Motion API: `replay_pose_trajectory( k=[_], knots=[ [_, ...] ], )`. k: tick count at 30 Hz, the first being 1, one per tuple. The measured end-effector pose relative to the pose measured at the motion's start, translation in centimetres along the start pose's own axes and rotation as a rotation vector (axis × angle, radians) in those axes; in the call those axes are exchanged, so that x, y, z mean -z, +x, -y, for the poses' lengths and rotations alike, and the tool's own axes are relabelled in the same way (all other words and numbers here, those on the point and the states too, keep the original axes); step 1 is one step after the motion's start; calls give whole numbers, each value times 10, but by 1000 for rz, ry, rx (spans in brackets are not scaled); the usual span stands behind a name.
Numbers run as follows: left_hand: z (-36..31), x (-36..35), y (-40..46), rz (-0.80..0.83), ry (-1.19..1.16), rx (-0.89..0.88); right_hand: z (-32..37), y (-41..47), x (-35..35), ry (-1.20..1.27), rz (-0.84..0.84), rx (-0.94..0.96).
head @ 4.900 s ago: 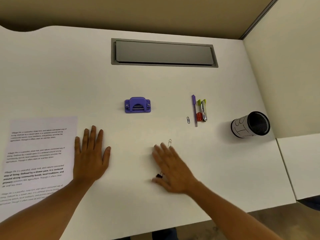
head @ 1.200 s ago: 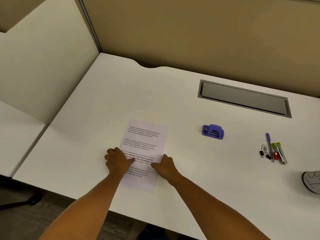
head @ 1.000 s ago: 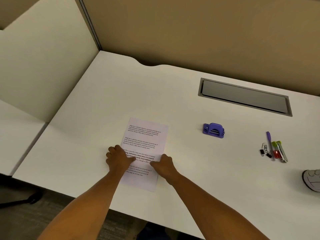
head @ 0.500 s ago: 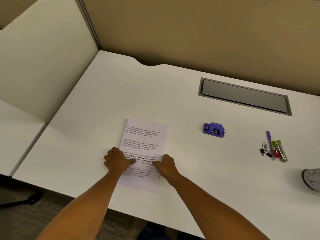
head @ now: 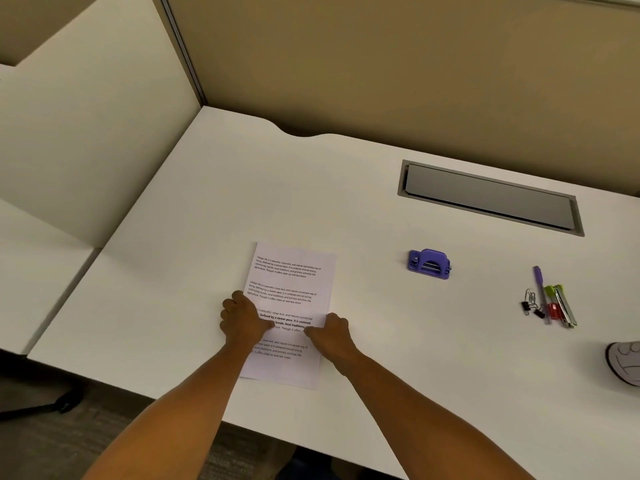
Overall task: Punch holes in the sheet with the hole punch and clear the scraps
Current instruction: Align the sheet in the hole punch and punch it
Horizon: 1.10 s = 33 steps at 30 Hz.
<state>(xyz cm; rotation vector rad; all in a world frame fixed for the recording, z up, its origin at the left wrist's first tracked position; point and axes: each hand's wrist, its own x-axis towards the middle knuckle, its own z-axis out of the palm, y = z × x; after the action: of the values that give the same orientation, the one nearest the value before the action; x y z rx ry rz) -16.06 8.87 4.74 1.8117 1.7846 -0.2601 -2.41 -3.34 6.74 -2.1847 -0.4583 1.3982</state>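
A white printed sheet (head: 289,282) lies flat on the white desk (head: 194,258), near its front edge. My left hand (head: 242,320) grips the sheet's left edge about halfway down, fingers curled. On the sheet's right edge, at the same height, sits my right hand (head: 330,336), pinching it. The purple hole punch (head: 429,264) stands on the desk to the right of the sheet, apart from both hands.
Further right lie a purple pen (head: 541,292), a green and red stapler-like tool (head: 561,306) and several clips (head: 530,303). A mesh pen cup (head: 625,362) lies on its side at the right edge. A grey cable hatch (head: 488,199) sits at the back. Partition walls stand left and behind.
Since 4.9 s ago my view turned left and both hands moved from flat on the desk onto the sheet's sides. Over the last second the sheet has rotated slightly; the hands hold the same places.
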Motion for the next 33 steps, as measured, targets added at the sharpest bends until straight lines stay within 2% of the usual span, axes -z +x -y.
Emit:
replay_pose_trajectory(
  k=[3, 10, 16, 23, 27, 30, 33],
  knots=[
    [2, -1, 4, 7, 14, 44, -1, 0, -1, -27, -3, 1],
    [2, 1, 9, 70, -113, 120, -3, 3, -1, -48, 0, 12],
    [4, 4, 9, 54, -273, 4, -4, 4, -1, -28, 4, 15],
    [8, 14, 12, 94, -295, -94, -7, 3, 11, 47, 16, 0],
    [3, 20, 17, 180, -370, -149, -14, 9, 39, 114, -86, 5],
    [0, 20, 17, 239, -403, -160, -20, 15, 57, 190, -124, -31],
    [-7, 21, 12, 258, -467, -169, -24, 13, 70, 362, -82, -89]
  ],
)
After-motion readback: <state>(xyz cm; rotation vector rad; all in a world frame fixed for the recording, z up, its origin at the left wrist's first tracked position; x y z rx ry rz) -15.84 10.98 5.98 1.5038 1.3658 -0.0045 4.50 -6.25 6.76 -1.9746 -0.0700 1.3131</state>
